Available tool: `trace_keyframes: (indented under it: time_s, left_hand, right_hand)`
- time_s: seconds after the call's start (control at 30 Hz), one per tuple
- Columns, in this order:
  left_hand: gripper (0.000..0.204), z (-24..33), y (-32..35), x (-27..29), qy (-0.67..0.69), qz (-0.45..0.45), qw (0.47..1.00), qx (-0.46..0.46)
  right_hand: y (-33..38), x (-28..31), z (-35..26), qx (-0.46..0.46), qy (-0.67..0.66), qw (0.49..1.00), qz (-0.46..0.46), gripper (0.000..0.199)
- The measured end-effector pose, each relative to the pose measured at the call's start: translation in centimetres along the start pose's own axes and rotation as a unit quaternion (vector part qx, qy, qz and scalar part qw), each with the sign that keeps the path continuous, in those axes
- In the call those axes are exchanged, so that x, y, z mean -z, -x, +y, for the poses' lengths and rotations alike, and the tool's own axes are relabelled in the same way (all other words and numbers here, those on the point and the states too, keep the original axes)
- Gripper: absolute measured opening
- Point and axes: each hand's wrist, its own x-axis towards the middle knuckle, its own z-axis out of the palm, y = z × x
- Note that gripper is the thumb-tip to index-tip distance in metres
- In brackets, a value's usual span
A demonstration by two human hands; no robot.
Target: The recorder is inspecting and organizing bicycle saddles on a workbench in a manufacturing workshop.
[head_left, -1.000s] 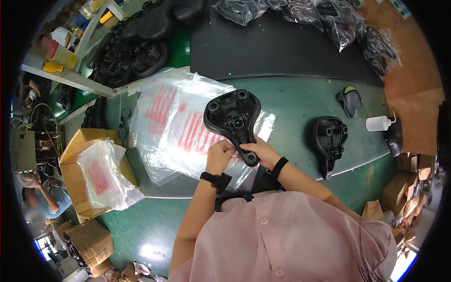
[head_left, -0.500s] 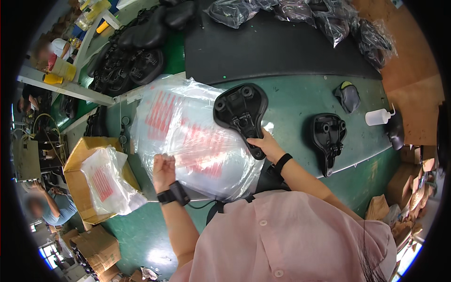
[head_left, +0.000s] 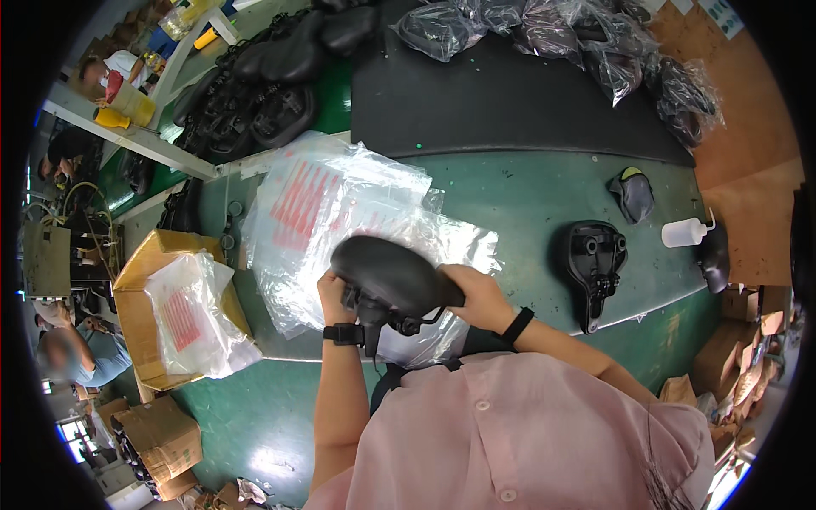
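A black bicycle saddle (head_left: pixel 387 272) is tilted in front of me, its smooth padded top showing and its clamp and rails hanging below. My right hand (head_left: pixel 478 297) is closed round the narrow nose. At the wide end my left hand (head_left: pixel 331 297) grips the edge, with some fingers hidden behind the saddle. Beneath lie clear plastic bags (head_left: pixel 293 208) with red print, spread on the green table (head_left: pixel 501 191). To the right, a second saddle (head_left: pixel 595 263) rests upside down, its underside facing up.
An open carton (head_left: pixel 132 293) with more bags stands at the left. Piled saddles (head_left: pixel 280 64) lie at the far left, bagged saddles (head_left: pixel 544 34) along the far edge of a black mat (head_left: pixel 510 102). On the right are a grey pouch-like item (head_left: pixel 631 197) and a white squeeze bottle (head_left: pixel 684 233).
The saddle has come nearer and turned over from underside to padded top. My left hand, empty before, has taken hold of its wide end. The top bags have shifted.
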Motion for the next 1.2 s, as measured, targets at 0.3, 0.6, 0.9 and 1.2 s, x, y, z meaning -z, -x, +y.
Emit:
trace_keyframes:
  time_s: [0.3,0.6,0.9,1.2]
  left_hand:
    - [0.008,8.3,9.5,-3.3,-0.217,-0.201,0.927,-0.233]
    - [0.011,2.7,13.9,-7.5,-0.224,-0.446,0.821,-0.277]
    - [0.039,7.7,-5.3,-7.3,-0.114,-0.326,0.933,-0.102]
    - [0.042,13.4,-40.9,3.8,-0.161,0.100,0.980,0.060]
  right_hand:
    - [-1.8,-0.2,0.6,-0.099,0.127,0.982,-0.103,0.053]
    - [-3.5,-1.0,0.3,-0.349,-0.522,0.778,-0.010,0.043]
    - [-10.1,13.5,5.6,-0.346,-0.357,0.856,0.141,0.043]
    - [-20.9,18.4,11.4,-0.117,-0.355,0.866,0.331,0.053]
